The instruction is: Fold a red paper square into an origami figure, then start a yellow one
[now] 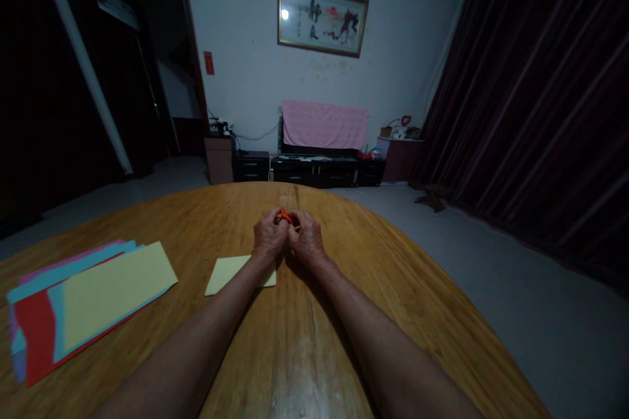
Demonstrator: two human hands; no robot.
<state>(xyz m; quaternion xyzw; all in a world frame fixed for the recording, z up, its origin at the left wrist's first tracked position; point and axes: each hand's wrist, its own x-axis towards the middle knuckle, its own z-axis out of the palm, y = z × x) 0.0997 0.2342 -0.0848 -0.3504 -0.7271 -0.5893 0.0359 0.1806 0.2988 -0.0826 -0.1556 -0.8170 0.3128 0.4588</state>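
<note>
My left hand (269,236) and my right hand (306,237) meet over the middle of the wooden table (373,262). Between their closed fingers they pinch a small piece of red folded paper (285,215); only its tip shows, and the rest is hidden by the fingers. Under my left wrist lies a pale yellow sheet of paper (226,273), partly covered by the forearm.
On the table's left side lies a fanned stack of coloured paper, a yellow sheet (118,291) on top, with red (37,334), blue and pink sheets below. Beyond the table's curved far edge stand a low black cabinet (314,172) and a screen under a pink cloth (324,124).
</note>
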